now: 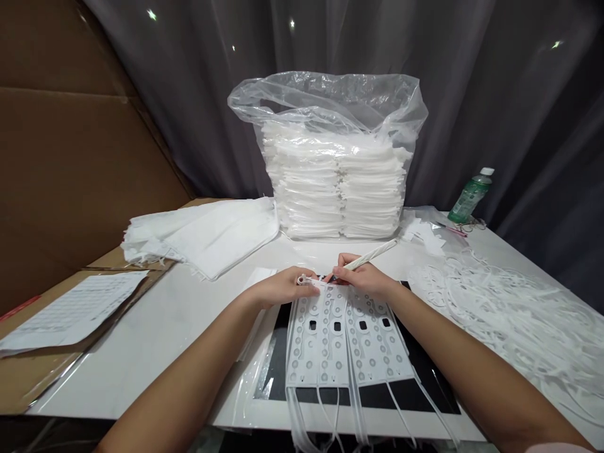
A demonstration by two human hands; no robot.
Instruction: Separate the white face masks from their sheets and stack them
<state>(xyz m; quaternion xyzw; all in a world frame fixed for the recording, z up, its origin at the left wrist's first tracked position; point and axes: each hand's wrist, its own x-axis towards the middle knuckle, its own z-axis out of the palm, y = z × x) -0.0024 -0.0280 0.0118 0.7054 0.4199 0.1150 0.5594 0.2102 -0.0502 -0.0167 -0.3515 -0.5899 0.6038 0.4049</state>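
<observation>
At white worktop, facing grey curtain: pinches top edge of white punched panels with left grip, closes right grip round white pen-like tool, tip by same edge; lays panels over black board, trails cords past front edge; has clear bag behind, cord heap right

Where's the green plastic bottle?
In the head view, the white-capped green plastic bottle is at the back right of the white table, near the dark grey curtain, beyond the tangled white cords.
</observation>
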